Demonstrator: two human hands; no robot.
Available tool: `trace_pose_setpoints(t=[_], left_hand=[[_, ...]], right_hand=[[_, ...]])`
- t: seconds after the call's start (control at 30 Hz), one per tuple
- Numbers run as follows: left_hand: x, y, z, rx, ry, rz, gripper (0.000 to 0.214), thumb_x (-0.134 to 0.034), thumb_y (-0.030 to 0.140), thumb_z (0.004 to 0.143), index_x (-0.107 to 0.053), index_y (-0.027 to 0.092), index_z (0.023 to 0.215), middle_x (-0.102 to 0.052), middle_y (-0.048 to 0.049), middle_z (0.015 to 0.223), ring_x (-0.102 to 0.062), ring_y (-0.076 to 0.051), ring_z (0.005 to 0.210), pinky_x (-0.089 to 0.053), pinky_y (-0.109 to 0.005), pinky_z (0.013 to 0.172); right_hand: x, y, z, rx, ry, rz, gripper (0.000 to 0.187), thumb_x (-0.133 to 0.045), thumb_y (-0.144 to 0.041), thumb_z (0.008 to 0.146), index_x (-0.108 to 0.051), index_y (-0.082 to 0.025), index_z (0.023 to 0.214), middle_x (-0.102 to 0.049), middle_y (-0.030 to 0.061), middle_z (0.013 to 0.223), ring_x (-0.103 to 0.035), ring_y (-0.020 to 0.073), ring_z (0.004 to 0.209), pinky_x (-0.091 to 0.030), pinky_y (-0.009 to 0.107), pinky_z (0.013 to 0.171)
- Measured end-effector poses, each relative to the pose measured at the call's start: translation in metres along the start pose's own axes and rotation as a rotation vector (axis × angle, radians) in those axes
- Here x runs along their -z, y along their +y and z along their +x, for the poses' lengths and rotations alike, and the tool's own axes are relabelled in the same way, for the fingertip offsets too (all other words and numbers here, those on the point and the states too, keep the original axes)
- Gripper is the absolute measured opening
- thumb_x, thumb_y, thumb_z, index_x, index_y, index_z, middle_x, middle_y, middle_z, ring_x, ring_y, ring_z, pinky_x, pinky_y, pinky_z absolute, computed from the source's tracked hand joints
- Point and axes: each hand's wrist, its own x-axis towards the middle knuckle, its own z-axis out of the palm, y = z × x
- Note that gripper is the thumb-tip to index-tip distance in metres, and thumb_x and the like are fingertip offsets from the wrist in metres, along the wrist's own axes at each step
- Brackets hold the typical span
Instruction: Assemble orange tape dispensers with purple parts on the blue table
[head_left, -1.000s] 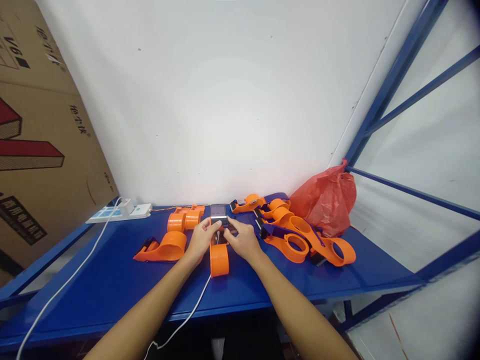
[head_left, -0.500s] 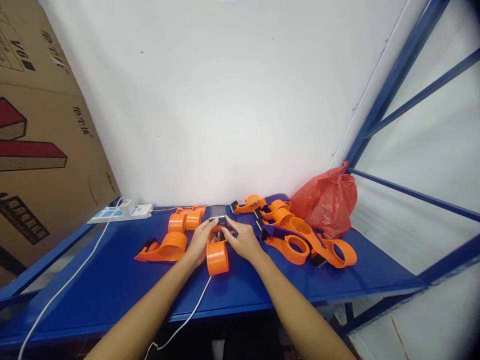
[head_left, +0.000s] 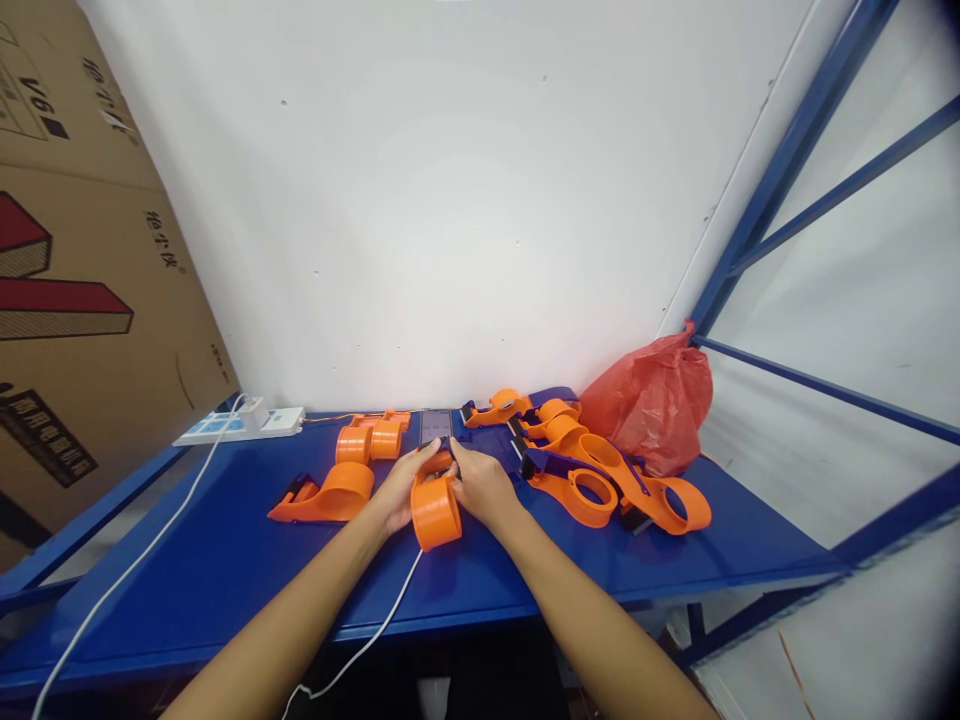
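Both hands meet at the middle of the blue shelf (head_left: 225, 560) around an orange tape dispenser (head_left: 436, 508). Its round orange drum faces me, lifted slightly off the surface. My left hand (head_left: 399, 487) grips its left side with the thumb on top. My right hand (head_left: 483, 486) pinches its upper end with curled fingers. A phone (head_left: 436, 424) lies flat just behind the hands, a white cable (head_left: 390, 620) running from near it toward me.
Several orange dispenser parts (head_left: 592, 470) lie piled to the right beside a red plastic bag (head_left: 651, 398). Two orange rollers (head_left: 369, 441) and a dispenser body (head_left: 326, 493) sit left. A white power strip (head_left: 240, 424) rests at back left, cardboard boxes (head_left: 67, 280) beyond.
The orange dispenser has been raised and tilted so its drum faces me more. Both hands closed in tighter on it, moving off the phone.
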Motion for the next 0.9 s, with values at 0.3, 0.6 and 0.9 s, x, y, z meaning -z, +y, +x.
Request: trace_pose_setpoints(t=[0.3, 0.6, 0.9], left_hand=[[-0.005, 0.006, -0.004, -0.057, 0.087, 0.029, 0.032, -0.087, 0.038, 0.074, -0.067, 0.016, 0.085, -0.069, -0.0033, 0.069, -0.063, -0.014, 0.055, -0.049, -0.024, 0.053], [0.002, 0.0, 0.0, -0.421, 0.132, 0.391, 0.046, -0.08, 0.06, 0.076, -0.06, 0.019, 0.076, -0.047, 0.0081, 0.048, -0.038, -0.007, 0.039, -0.029, -0.021, 0.042], [0.003, 0.005, -0.001, -0.339, 0.048, 0.34, 0.042, -0.08, 0.057, 0.074, -0.062, 0.019, 0.081, -0.042, 0.0104, 0.04, -0.034, -0.008, 0.032, -0.028, -0.021, 0.039]], right_hand=[[0.006, 0.005, 0.001, 0.076, 0.077, 0.072, 0.048, -0.054, -0.011, 0.092, -0.062, -0.012, 0.139, -0.078, 0.0146, 0.104, -0.076, 0.0245, 0.092, -0.061, 0.034, 0.086], [0.025, 0.004, 0.004, -0.011, 0.167, 0.497, 0.028, -0.064, -0.029, 0.095, -0.07, -0.02, 0.121, -0.079, 0.0077, 0.105, -0.077, 0.0201, 0.092, -0.061, 0.03, 0.086], [0.026, 0.004, 0.005, -0.079, 0.175, 0.538, 0.023, -0.054, -0.024, 0.093, -0.072, -0.019, 0.106, -0.078, 0.0047, 0.087, -0.073, 0.0183, 0.075, -0.058, 0.027, 0.073]])
